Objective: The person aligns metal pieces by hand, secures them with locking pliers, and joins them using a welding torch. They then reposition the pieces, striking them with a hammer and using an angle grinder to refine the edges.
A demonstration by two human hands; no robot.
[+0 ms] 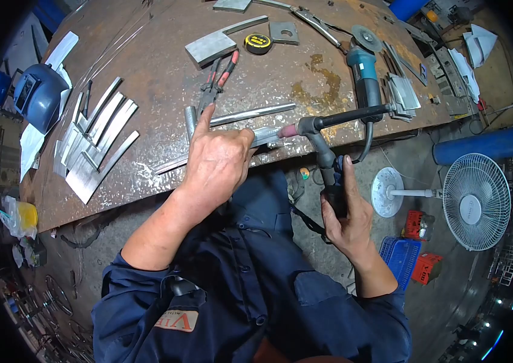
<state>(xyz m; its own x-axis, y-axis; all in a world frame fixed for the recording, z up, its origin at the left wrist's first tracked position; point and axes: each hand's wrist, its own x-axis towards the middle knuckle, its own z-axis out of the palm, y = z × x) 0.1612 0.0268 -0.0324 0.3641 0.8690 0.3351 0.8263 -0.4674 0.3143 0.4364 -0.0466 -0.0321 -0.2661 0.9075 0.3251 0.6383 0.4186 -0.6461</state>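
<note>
Two hands: the right hand (pixel 350 218) grips the welding torch (pixel 329 160); the left hand (pixel 217 158) curls, index finger out, whether it grips cannot be told.
Torch nozzle: at the metal piece (pixel 264 137) by the left hand, over the table edge (pixel 172 186).
Beyond: red-handled pliers (pixel 209 94), open.
Farther: tape measure (pixel 258 42) beside flat metal block (pixel 210 47); grinder (pixel 365 78) to the right.

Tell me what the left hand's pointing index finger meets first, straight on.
Likely the red-handled pliers, lying just ahead of the left hand at its index fingertip; depth is unclear, so they may already touch.
</note>
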